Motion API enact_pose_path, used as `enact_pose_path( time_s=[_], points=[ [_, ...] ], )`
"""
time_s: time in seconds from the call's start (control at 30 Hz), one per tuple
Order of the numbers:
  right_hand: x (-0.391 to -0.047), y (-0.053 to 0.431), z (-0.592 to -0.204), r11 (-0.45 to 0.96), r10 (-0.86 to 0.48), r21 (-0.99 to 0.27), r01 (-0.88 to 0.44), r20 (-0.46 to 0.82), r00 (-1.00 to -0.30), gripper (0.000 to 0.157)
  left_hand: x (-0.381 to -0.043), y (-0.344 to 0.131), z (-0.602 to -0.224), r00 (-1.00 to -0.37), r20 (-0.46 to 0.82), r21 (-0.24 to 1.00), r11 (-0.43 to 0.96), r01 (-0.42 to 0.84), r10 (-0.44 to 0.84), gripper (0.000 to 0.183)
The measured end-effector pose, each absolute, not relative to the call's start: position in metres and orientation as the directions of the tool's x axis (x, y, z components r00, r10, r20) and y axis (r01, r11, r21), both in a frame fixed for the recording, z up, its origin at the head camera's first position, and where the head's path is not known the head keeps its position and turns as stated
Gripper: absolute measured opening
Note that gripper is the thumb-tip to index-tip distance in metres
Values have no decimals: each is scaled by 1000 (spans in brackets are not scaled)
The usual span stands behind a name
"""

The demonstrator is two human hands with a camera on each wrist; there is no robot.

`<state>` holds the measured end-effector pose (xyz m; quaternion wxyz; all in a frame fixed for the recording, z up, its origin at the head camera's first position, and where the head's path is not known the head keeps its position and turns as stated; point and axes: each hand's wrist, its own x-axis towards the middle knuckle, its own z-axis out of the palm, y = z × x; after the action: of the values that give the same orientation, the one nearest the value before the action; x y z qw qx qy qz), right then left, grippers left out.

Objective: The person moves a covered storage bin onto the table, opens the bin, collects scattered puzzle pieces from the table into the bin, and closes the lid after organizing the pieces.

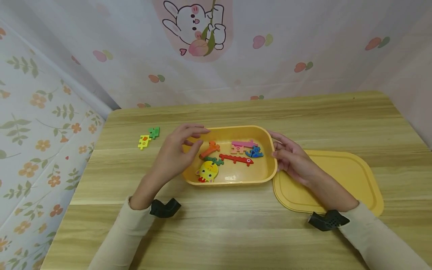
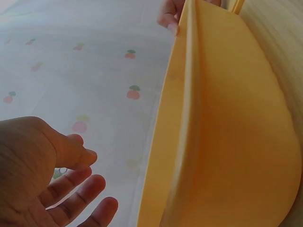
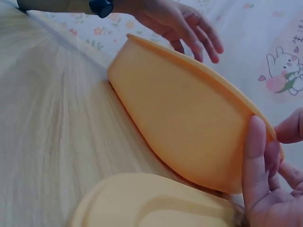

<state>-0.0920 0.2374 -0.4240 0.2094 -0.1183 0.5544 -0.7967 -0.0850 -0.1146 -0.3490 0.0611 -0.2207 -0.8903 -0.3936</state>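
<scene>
With twelve o'clock toward the curtain point(image 1: 236, 80), a yellow puzzle piece point(image 1: 143, 141) and a green puzzle piece point(image 1: 154, 132) lie corner to corner on the tabletop point(image 1: 216, 232), between nine and ten o'clock from the left hand point(image 1: 177, 152). That hand hovers at the nine o'clock end of the yellow tub point(image 1: 233, 182), its fingers loosely bent and the thumb well apart from them; it has hold of nothing, and the left wrist view shows a gap between it and the tub wall.

The tub's long axis runs from nine to three o'clock, spanning the space between the hands. Inside, an orange piece point(image 1: 210, 149) slants from eight to two and lies nearest the left hand, just past its thumb at about three o'clock. A dark green piece point(image 1: 215, 161) and a round yellow animal face point(image 1: 208, 170) sit at its five to six o'clock. Farther right come a long red piece point(image 1: 236, 159), roughly in line with the tub, then peach point(image 1: 237, 150), pink point(image 1: 245, 144) and blue pieces point(image 1: 255, 152), closer to the right hand point(image 1: 293, 159).

The right hand pinches the tub's three o'clock rim, thumb against fingers. Its wrist passes over the yellow lid point(image 1: 354, 176), at the tub's four o'clock.
</scene>
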Motion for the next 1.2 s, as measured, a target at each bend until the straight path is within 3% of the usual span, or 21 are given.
enact_pose_path(
  time_s=[0.37, 0.63, 1.2],
  points=[
    [-93, 245, -419, -253, -486, -927, 279, -128, -864, 57, -92, -131, -344, -923, 247, 669, 637, 383, 296, 34],
    [-91, 241, -406, -42, -385, -953, 298, -260, -885, 62, -98, -159, -348, -936, 265, 526, 778, 343, 233, 34],
    [-86, 230, -403, 38, -295, -973, 226, -227, -928, 63, -116, -238, -367, -996, 82, 418, 906, 74, 43, 49]
  ],
)
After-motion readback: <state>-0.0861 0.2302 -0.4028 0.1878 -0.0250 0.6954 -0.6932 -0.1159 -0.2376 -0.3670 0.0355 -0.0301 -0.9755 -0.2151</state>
